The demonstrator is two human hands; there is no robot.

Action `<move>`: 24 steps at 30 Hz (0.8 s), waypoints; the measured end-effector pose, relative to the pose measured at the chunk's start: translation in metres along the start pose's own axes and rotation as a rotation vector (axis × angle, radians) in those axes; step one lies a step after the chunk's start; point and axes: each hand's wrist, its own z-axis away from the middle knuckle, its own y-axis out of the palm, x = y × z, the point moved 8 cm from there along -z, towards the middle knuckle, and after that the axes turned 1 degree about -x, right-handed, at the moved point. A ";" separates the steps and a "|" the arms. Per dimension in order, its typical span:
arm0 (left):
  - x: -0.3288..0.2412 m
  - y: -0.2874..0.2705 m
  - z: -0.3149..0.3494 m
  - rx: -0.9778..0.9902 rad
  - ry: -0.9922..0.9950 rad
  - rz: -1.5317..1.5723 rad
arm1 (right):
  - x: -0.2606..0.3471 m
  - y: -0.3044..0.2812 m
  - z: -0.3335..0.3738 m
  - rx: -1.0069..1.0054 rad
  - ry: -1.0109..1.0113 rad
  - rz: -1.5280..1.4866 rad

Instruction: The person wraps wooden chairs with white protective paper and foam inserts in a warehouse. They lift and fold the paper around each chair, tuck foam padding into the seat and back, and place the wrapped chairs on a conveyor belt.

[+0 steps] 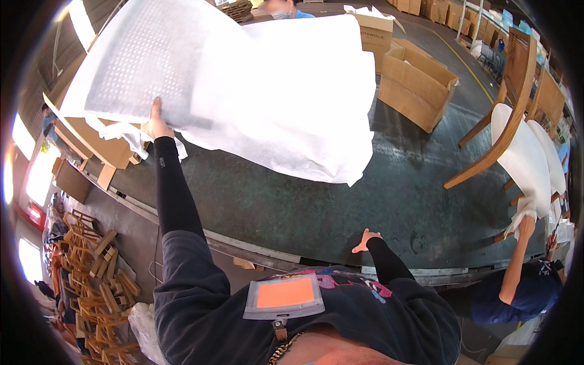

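Note:
A chair wrapped in a thin white cloth cover (274,103) lies over the dark green work surface (292,213). A perforated, cane-like back panel (146,73) shows faintly through the cover at its left end. My left hand (159,126) grips the near edge of that end, thumb on top and the other fingers hidden underneath. Loose white cloth (131,135) hangs beside this hand. My right hand (367,240) is low over the near part of the surface, apart from the wrapped chair, its thumb and fingers spread with nothing in them.
An uncovered wooden chair (520,97) stands at the right, near a co-worker's hand (526,228) on white material. Open cardboard boxes (413,85) sit beyond the wrapped chair. Another person (301,13) is at the far side. Wooden chair frames (97,286) are heaped lower left.

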 end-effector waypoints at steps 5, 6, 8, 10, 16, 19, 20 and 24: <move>0.002 -0.004 -0.009 -0.020 0.010 0.026 | 0.003 -0.002 0.003 -0.033 -0.057 0.031; -0.002 -0.003 -0.009 -0.027 0.014 0.018 | 0.005 -0.002 0.003 -0.029 -0.065 0.031; 0.001 0.000 -0.003 0.000 -0.002 -0.030 | 0.004 -0.002 0.000 -0.024 -0.064 0.040; -0.003 0.005 0.002 0.017 -0.034 -0.008 | 0.007 0.003 -0.002 -0.034 -0.057 0.057; -0.012 0.007 0.007 -0.024 0.004 0.071 | 0.012 0.002 0.000 -0.045 -0.059 0.083; -0.018 0.003 0.002 -0.079 0.124 0.013 | 0.026 0.001 0.000 -0.049 -0.063 0.060; -0.013 0.009 0.007 -0.090 0.183 -0.004 | 0.022 0.000 0.001 -0.047 -0.078 0.005; -0.024 0.011 -0.009 -0.057 0.309 0.031 | 0.007 -0.045 0.000 -0.399 -0.164 -0.377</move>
